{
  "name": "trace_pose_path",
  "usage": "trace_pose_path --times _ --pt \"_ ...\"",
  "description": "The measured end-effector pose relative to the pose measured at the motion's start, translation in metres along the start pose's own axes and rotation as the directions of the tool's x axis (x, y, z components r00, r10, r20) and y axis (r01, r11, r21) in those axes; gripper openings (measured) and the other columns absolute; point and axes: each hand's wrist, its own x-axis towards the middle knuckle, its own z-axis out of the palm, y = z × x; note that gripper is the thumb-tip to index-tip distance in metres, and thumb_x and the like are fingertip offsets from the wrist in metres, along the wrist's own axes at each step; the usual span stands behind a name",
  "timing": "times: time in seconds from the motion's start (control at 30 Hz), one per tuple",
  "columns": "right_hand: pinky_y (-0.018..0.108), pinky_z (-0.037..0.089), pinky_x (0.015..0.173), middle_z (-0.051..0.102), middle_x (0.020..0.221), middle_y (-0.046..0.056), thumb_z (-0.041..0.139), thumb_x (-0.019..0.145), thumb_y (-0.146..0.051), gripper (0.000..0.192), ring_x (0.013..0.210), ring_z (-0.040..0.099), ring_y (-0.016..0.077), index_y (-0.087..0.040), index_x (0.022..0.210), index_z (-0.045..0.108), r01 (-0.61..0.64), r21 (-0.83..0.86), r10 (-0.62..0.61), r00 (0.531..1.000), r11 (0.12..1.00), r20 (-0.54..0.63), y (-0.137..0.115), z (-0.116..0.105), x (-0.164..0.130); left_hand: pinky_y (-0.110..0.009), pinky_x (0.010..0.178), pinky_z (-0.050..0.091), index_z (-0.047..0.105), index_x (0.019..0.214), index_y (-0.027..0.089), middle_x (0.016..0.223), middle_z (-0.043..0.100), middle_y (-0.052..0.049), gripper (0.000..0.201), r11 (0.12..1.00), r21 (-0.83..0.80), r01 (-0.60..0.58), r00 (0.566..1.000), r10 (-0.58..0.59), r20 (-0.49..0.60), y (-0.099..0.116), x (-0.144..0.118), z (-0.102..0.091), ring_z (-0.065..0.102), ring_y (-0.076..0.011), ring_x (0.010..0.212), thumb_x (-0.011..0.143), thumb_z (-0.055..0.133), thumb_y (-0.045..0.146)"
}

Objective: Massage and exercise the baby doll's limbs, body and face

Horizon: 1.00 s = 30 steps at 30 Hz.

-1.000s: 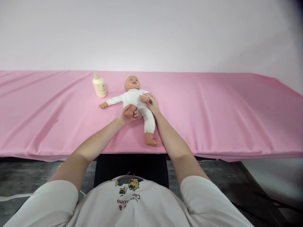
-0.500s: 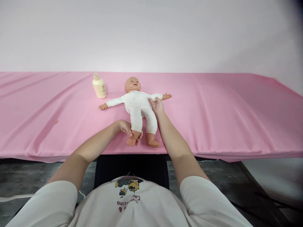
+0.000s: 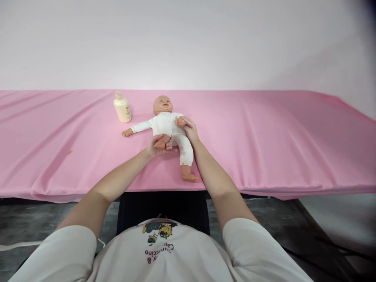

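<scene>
A baby doll (image 3: 163,124) with a white cloth body lies on its back, head away from me. My left hand (image 3: 155,148) is closed round the lower part of the doll's leg on the left, which is bent up so its foot (image 3: 160,145) lies over the belly. On the other side, my right hand (image 3: 190,128) is closed on the doll's arm, folded in over the chest with its small hand (image 3: 180,122) showing. The other leg (image 3: 185,150) lies stretched toward me, and the other arm (image 3: 142,126) reaches out to the left.
A cream pump bottle (image 3: 122,109) stands upright left of the doll's head. Pink cloth (image 3: 264,145) with folds covers the table, its front edge close to my body. A white wall (image 3: 188,43) rises behind it.
My left hand has pushed the doll's leg up from lying straight to bent over the belly. The arm in my right hand has come in from outstretched to across the chest.
</scene>
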Motion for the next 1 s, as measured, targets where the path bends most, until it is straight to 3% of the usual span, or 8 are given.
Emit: trace_pose_path --times 0.1,0.23,0.47,0.57,0.73,0.87,0.93,1.0 --pt "0.042 0.032 0.132 0.065 0.130 0.003 0.070 0.071 -0.017 0.038 0.136 0.055 0.0198 -0.027 0.107 0.079 0.065 -0.157 -0.051 0.995 0.985 0.090 -0.001 -0.002 -0.001 -0.040 0.082 0.059 0.066 0.092 0.015 0.061 0.050 0.000 0.042 0.998 -0.053 -0.047 0.994 0.041 -0.099 0.000 0.002 0.002 0.050 -0.0150 0.055 0.098 0.041 0.048" --pt "0.042 0.033 0.132 0.063 0.133 0.003 0.073 0.072 -0.021 0.039 0.137 0.053 0.0199 -0.027 0.110 0.078 0.064 -0.177 -0.045 0.993 0.982 0.110 -0.003 -0.003 -0.004 -0.039 0.079 0.060 0.067 0.092 0.015 0.060 0.052 -0.001 0.042 0.996 -0.076 -0.035 0.994 0.027 -0.105 0.000 0.002 0.006 0.051 -0.0159 0.055 0.099 0.037 0.042" --pt "0.038 0.051 0.117 0.071 0.119 -0.001 0.072 0.080 -0.033 0.036 0.114 0.068 0.0139 -0.026 0.113 0.060 -0.082 0.183 0.095 0.993 0.980 -0.064 -0.001 0.008 -0.006 -0.039 0.072 0.059 0.064 0.098 0.016 0.068 0.064 -0.005 0.033 0.989 0.083 0.123 0.982 -0.133 0.137 -0.005 -0.004 -0.004 0.062 -0.0193 0.061 0.085 0.055 0.045" --pt "0.034 0.058 0.109 0.070 0.105 -0.003 0.069 0.085 -0.036 0.028 0.098 0.072 0.0104 -0.027 0.105 0.051 -0.123 0.313 0.187 0.965 0.942 -0.184 0.005 0.002 0.001 -0.041 0.072 0.061 0.066 0.097 0.017 0.076 0.071 -0.008 0.047 0.941 0.234 0.246 0.893 -0.314 0.324 -0.009 -0.004 -0.010 0.069 -0.0244 0.069 0.062 0.078 0.046" --pt "0.039 0.064 0.101 0.066 0.096 0.001 0.064 0.090 -0.039 0.021 0.097 0.074 0.0144 -0.025 0.093 0.048 -0.224 0.484 0.371 0.899 0.846 -0.231 0.016 -0.021 0.014 -0.046 0.082 0.062 0.072 0.095 0.020 0.090 0.076 -0.011 0.060 0.697 0.589 0.409 0.624 -0.685 0.377 -0.005 -0.004 -0.008 0.076 -0.0347 0.096 0.046 0.093 0.046" --pt "0.042 0.062 0.107 0.067 0.096 0.003 0.058 0.094 -0.033 0.011 0.099 0.074 0.0158 -0.023 0.093 0.052 -0.257 0.551 0.451 0.857 0.794 -0.250 0.016 -0.027 0.015 -0.049 0.081 0.062 0.075 0.093 0.021 0.090 0.076 -0.011 0.062 0.616 0.665 0.421 0.600 -0.740 0.305 -0.001 -0.006 -0.006 0.076 -0.0374 0.094 0.041 0.096 0.047" --pt "0.043 0.061 0.109 0.068 0.094 0.001 0.060 0.091 -0.028 0.010 0.099 0.074 0.0152 -0.024 0.093 0.052 -0.240 0.567 0.442 0.862 0.788 -0.249 0.012 -0.025 0.014 -0.048 0.080 0.063 0.074 0.093 0.019 0.087 0.076 -0.011 0.064 0.641 0.643 0.419 0.605 -0.725 0.329 -0.002 -0.005 -0.010 0.076 -0.0355 0.088 0.041 0.096 0.048" --pt "0.042 0.060 0.109 0.069 0.091 -0.002 0.064 0.085 -0.022 0.015 0.097 0.075 0.0144 -0.025 0.093 0.052 -0.208 0.575 0.399 0.889 0.791 -0.226 0.009 -0.022 0.012 -0.044 0.076 0.063 0.071 0.090 0.017 0.081 0.074 -0.011 0.065 0.731 0.558 0.393 0.657 -0.648 0.385 -0.003 -0.003 -0.014 0.075 -0.0303 0.077 0.042 0.095 0.053"
